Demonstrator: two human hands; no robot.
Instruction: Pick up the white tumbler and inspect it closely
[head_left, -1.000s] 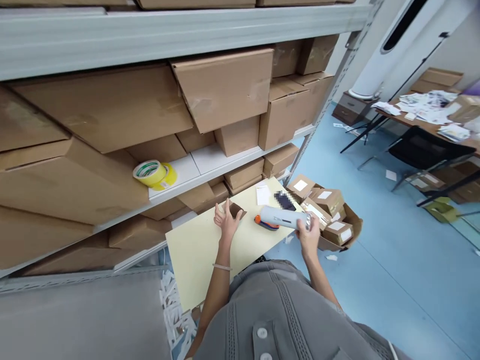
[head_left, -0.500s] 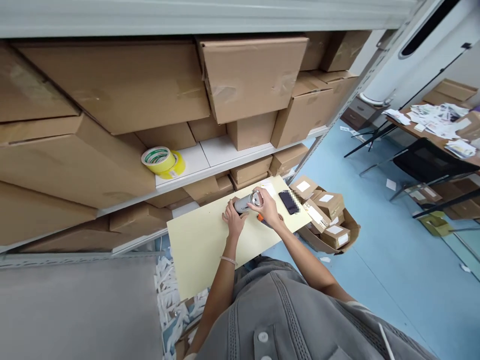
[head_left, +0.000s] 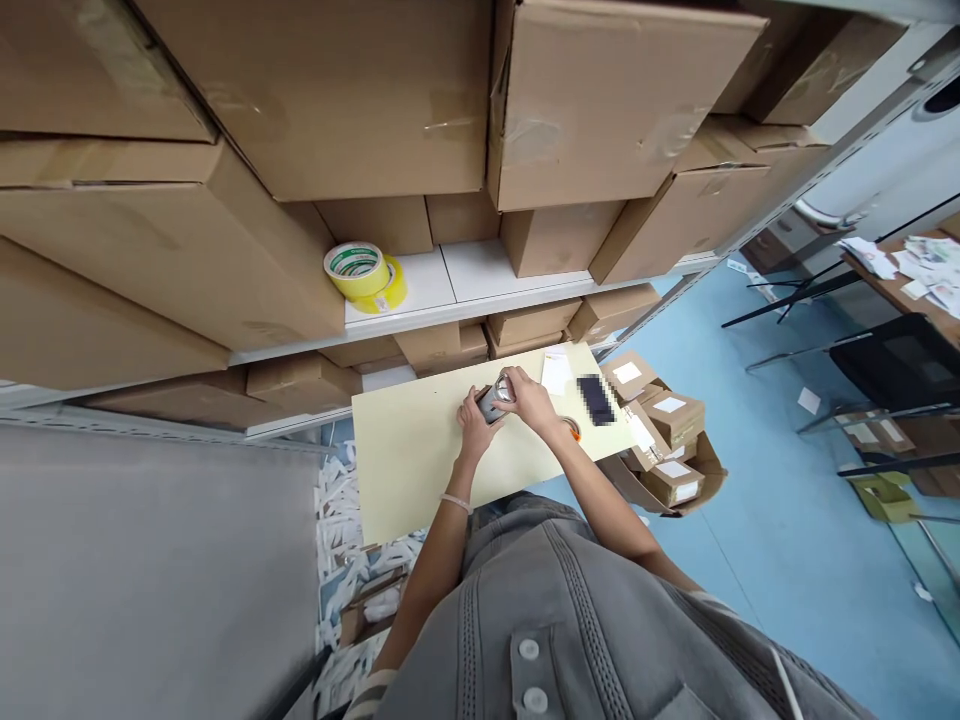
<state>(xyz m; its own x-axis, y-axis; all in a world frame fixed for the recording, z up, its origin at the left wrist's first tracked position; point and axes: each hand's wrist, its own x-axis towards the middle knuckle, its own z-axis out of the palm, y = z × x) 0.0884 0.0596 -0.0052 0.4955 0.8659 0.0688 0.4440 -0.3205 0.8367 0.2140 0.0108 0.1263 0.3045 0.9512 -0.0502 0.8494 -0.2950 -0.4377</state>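
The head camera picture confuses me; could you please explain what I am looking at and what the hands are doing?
A camera worn on the person's head looks down past their grey shirt, so both bare arms reach away from you. The left hand and the right hand together grip a silvery cylinder over a pale yellow table. On the table lie a white paper and a dark phone. Behind stand shelves of cardboard boxes, with yellow tape rolls on one shelf. A carton of small parcels sits on the blue floor.

Single head-worn view, looking steeply down and forward over the torso onto the pale tabletop (head_left: 405,470), shelving (head_left: 480,290) close ahead.
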